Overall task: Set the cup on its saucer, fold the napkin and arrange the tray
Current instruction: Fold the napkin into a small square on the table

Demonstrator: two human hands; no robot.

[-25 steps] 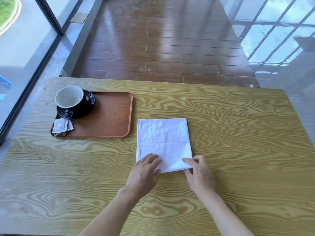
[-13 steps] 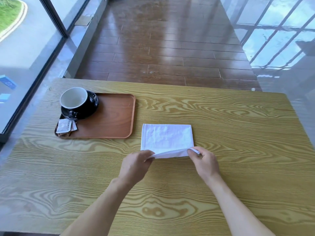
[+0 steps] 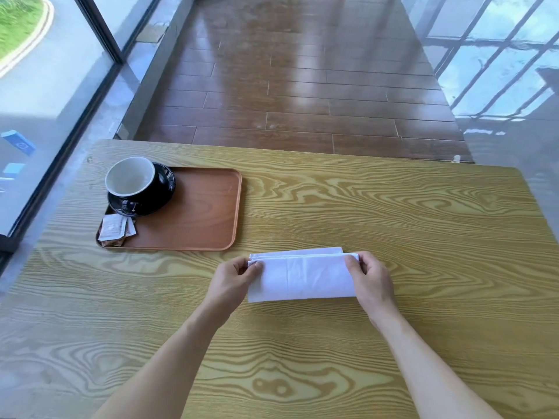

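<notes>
Item: napkin point(image 3: 302, 278), white cloth, folded to a long band. It lies flat on the bench point(image 3: 393, 213), just beside the near long edge of the tray point(image 3: 196, 219) and toward its right end, not touching it. Long axis runs left to right, parallel to that tray edge.

Item: your left hand point(image 3: 231, 281). Fingers point(image 3: 257, 265) closed in a pinch on the napkin's far left corner.

Item: your right hand point(image 3: 370, 279). Fingers point(image 3: 351, 261) pinched shut on the far right corner. Both hold the upper layer, whose edge sits just short of the layer beneath.

Item: cup point(image 3: 133, 179), seated on its saucer point(image 3: 165, 189) in the tray's far left corner. Packets point(image 3: 116, 229) lie in the near left corner. That step reads as done.

Relation to note: the tray's bare floor lies beyond the napkin and left of it, so your left hand is the nearer. Judged next: square the edges, then carry the band across, either keeping its long axis parallel to the tray's or turning it.
</notes>
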